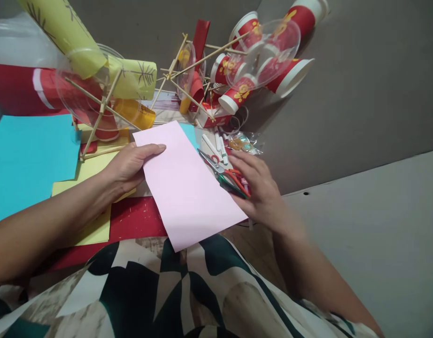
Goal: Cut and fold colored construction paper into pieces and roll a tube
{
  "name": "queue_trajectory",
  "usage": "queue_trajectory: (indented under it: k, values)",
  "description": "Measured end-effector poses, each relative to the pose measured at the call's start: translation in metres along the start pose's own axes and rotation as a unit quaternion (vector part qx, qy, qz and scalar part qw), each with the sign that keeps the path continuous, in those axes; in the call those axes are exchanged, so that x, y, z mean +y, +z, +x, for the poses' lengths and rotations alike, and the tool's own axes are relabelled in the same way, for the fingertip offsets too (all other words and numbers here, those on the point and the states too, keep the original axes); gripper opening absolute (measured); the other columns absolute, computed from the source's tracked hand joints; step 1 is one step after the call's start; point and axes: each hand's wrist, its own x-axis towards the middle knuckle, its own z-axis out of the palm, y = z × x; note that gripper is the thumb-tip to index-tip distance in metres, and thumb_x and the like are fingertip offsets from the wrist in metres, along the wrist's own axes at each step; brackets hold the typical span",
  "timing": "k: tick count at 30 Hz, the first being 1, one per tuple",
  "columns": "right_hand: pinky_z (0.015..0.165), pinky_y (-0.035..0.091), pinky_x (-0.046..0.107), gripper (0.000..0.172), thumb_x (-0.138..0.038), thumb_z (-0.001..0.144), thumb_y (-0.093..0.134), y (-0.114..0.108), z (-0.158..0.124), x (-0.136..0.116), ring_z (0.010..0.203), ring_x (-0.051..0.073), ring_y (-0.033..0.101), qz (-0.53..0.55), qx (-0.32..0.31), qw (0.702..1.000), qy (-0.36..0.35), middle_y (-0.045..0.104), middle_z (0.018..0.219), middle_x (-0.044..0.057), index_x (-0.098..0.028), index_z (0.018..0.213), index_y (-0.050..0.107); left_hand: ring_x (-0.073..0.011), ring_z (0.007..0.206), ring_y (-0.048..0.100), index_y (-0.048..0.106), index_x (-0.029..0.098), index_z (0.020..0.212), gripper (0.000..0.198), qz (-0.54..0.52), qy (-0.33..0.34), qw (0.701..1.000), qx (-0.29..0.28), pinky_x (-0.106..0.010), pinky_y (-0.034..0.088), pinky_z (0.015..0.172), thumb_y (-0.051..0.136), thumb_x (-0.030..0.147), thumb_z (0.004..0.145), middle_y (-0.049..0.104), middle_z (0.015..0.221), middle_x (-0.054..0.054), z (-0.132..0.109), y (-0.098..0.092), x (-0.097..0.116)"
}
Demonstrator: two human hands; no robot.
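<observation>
while the left hand (132, 164) pinches the pink paper (184, 185), the right hand (259, 188) grips scissors (225, 174).

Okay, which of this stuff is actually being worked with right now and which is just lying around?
In use:
pink paper sheet, held by the left hand
scissors, under the right hand

Lying about:
red paper cups
blue paper
yellow paper
white markers
</observation>
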Motion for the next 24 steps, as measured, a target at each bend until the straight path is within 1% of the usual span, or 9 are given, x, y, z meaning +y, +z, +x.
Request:
queue_trajectory:
  k: [2,5,8,11,13,16,18,21,24]
  values:
    - [0.111,0.040,0.052,0.042,-0.046,0.096,0.054,-0.006,0.010,-0.016,0.138,0.030,0.047,0.088,0.024,0.991,-0.098,0.057,0.143,0.012,-0.027,0.133,0.060,-0.0193,0.078,0.072,0.071,0.010,0.098,0.028,0.008,0.005,1.000,-0.011,-0.037,0.059,0.084,0.076,0.014,0.071,0.077,0.096,-0.010,0.000,0.000,-0.002]
    - [0.113,0.038,0.052,0.031,-0.043,0.100,0.046,-0.013,0.029,-0.036,0.124,0.025,0.060,0.211,-0.011,0.965,-0.158,0.075,0.111,0.003,-0.034,0.108,0.074,-0.0212,0.080,0.072,0.072,0.011,0.099,0.032,0.050,0.042,0.998,-0.024,-0.036,0.059,0.080,0.080,0.024,0.071,0.077,0.097,-0.010,-0.001,-0.002,-0.006]
    - [0.108,0.043,0.051,0.034,-0.048,0.097,0.052,-0.014,0.047,-0.047,0.092,0.023,0.071,0.326,-0.049,0.943,-0.044,0.076,0.081,0.001,-0.030,0.082,0.076,-0.0229,0.080,0.071,0.073,0.014,0.096,0.032,0.139,0.120,0.983,-0.003,-0.034,0.058,0.072,0.080,0.035,0.073,0.078,0.093,-0.008,-0.007,-0.004,-0.005]
    - [0.080,0.055,0.039,0.032,-0.050,0.087,0.066,-0.007,0.061,-0.048,0.073,0.020,0.067,0.411,-0.041,0.896,0.162,0.071,0.072,0.001,-0.024,0.071,0.075,-0.0239,0.083,0.072,0.077,0.016,0.089,0.025,0.258,0.210,0.943,0.003,-0.031,0.057,0.071,0.074,0.040,0.080,0.078,0.088,-0.006,-0.014,-0.007,-0.002]
    - [0.063,0.052,0.031,0.030,-0.050,0.080,0.072,-0.001,0.068,-0.044,0.064,0.017,0.061,0.456,-0.073,0.853,0.242,0.068,0.068,0.001,-0.022,0.070,0.075,-0.0250,0.095,0.072,0.079,0.021,0.097,0.021,0.319,0.266,0.909,-0.028,-0.032,0.058,0.082,0.070,0.034,0.085,0.079,0.099,-0.005,-0.017,-0.009,0.000]
    - [0.057,0.047,0.027,0.029,-0.049,0.074,0.073,0.005,0.079,-0.037,0.058,0.014,0.054,0.509,-0.140,0.802,0.279,0.065,0.064,0.000,-0.021,0.066,0.073,-0.0242,0.116,0.068,0.075,0.028,0.117,0.034,0.367,0.325,0.865,-0.104,-0.034,0.052,0.101,0.067,0.022,0.085,0.073,0.125,-0.003,-0.014,-0.013,-0.001]
    - [0.057,0.047,0.027,0.029,-0.048,0.073,0.072,0.007,0.085,-0.031,0.058,0.013,0.053,0.525,-0.170,0.782,0.290,0.064,0.063,0.000,-0.021,0.063,0.071,-0.0227,0.118,0.067,0.072,0.029,0.123,0.043,0.388,0.354,0.838,-0.148,-0.032,0.051,0.103,0.065,0.016,0.084,0.070,0.130,-0.004,-0.008,-0.018,-0.003]
    - [0.060,0.046,0.027,0.023,-0.041,0.070,0.071,0.011,0.091,-0.022,0.060,0.014,0.053,0.533,-0.186,0.768,0.301,0.064,0.062,0.000,-0.021,0.060,0.069,-0.0219,0.119,0.067,0.068,0.030,0.129,0.049,0.418,0.385,0.797,-0.206,-0.030,0.052,0.101,0.065,0.014,0.083,0.068,0.132,-0.005,0.001,-0.024,-0.005]
    - [0.056,0.043,0.026,0.020,-0.035,0.067,0.067,0.019,0.094,-0.014,0.056,0.013,0.049,0.545,-0.187,0.758,0.305,0.060,0.057,-0.001,-0.021,0.054,0.065,-0.0241,0.124,0.064,0.067,0.030,0.130,0.046,0.483,0.353,0.770,-0.223,-0.034,0.051,0.104,0.066,0.021,0.085,0.066,0.135,-0.006,0.005,-0.030,-0.007]
